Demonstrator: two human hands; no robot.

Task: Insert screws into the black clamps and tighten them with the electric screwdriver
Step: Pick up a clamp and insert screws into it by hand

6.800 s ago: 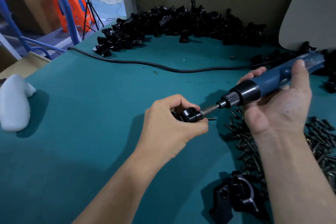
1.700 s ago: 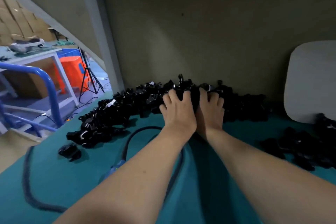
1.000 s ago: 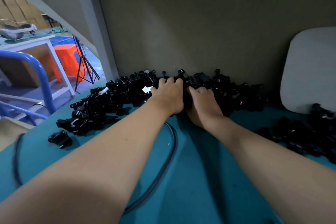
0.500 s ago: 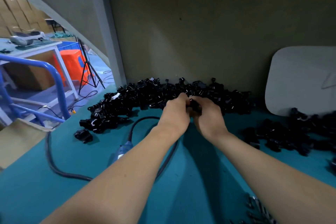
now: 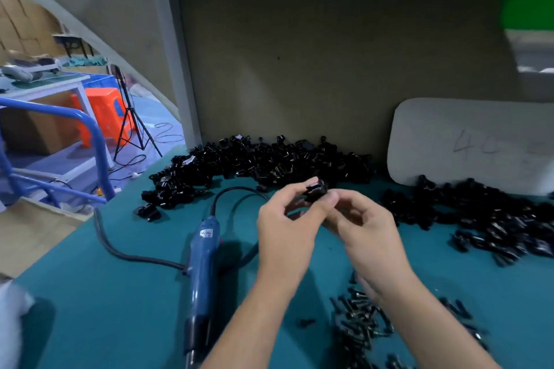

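A small black clamp (image 5: 317, 190) is held above the green table top (image 5: 105, 293) between both hands. My left hand (image 5: 287, 225) pinches it from the left and my right hand (image 5: 362, 228) grips it from the right with curled fingers. The blue electric screwdriver (image 5: 202, 272) lies on the table to the left of my left arm, tip toward me, and neither hand touches it. A heap of dark screws (image 5: 362, 326) lies under my right forearm.
A long pile of black clamps (image 5: 254, 165) runs along the back wall, and another pile (image 5: 485, 219) spreads at the right. The screwdriver's black cord (image 5: 120, 252) loops across the table. A grey board (image 5: 467, 144) leans at the back right. A blue railing (image 5: 90, 141) stands at the left.
Both hands have drawn back from the pile at the back wall toward me, lifting one clamp between them. The view has tilted down, so the screwdriver and screws now show.
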